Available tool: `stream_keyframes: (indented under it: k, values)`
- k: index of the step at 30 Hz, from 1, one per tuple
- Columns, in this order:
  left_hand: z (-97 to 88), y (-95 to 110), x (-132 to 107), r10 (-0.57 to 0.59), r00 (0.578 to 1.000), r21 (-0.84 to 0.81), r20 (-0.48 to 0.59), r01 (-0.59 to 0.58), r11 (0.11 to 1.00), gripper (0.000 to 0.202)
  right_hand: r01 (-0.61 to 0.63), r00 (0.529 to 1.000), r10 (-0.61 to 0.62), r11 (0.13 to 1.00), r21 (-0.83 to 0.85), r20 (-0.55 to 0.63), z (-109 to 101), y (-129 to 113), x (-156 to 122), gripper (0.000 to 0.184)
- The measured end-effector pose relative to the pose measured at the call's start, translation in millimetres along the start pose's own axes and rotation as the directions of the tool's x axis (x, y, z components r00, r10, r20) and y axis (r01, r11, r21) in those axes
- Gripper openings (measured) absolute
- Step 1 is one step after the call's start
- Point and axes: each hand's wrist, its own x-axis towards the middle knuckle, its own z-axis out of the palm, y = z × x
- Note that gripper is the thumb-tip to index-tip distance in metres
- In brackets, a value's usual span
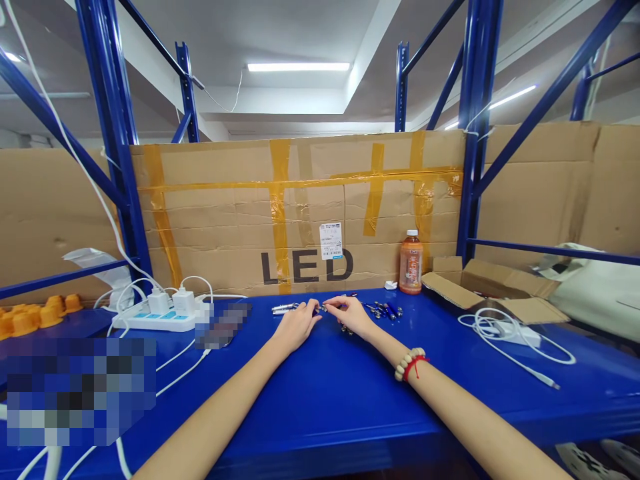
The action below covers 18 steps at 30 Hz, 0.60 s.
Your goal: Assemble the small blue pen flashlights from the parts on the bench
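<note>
Far out on the glossy blue bench (320,400), the left hand (297,327) and right hand (353,315) meet, fingertips of both pinched on a small silver metal piece (323,308). So slight a grip at full reach could slip. The piece might roll among the loose blue-and-silver metal parts (385,310), or a sweep could topple the orange plastic drink bottle (411,263).

We stretch both bare arms forward, left from seven o'clock, right from five, and our left hand (299,325) and right hand (353,313) nearly meet toward twelve, palms down, fingertips pinched.
</note>
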Motion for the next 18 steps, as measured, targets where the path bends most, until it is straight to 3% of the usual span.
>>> stream_keyframes:
  k: [4, 7, 12, 18]
  values:
    - [1.2, -1.1, -0.1, -0.002, 1.000, -0.042, -0.002, 0.002, 0.999, 0.018, 0.145, 0.989, -0.140, 0.937, -0.317, 0.038, -1.8, 4.7, -2.0, 0.021]
    - [0.9, -1.1, -0.4, -0.003, 1.000, -0.062, 0.008, 0.003, 0.998, 0.017, 0.216, 0.976, -0.182, 0.872, -0.440, 0.118, -2.7, -0.3, -6.1, 0.019]
    - [0.3, -0.5, -0.8, -0.004, 1.000, -0.080, 0.016, 0.005, 0.997, 0.016, 0.261, 0.962, -0.179, 0.821, -0.508, 0.205, -3.1, -11.4, -10.4, 0.014]
    - [-0.3, -0.7, -1.1, 0.008, 1.000, -0.098, 0.023, -0.005, 0.995, 0.016, 0.235, 0.967, -0.143, 0.825, -0.514, 0.213, -4.7, -14.5, -10.7, 0.015]
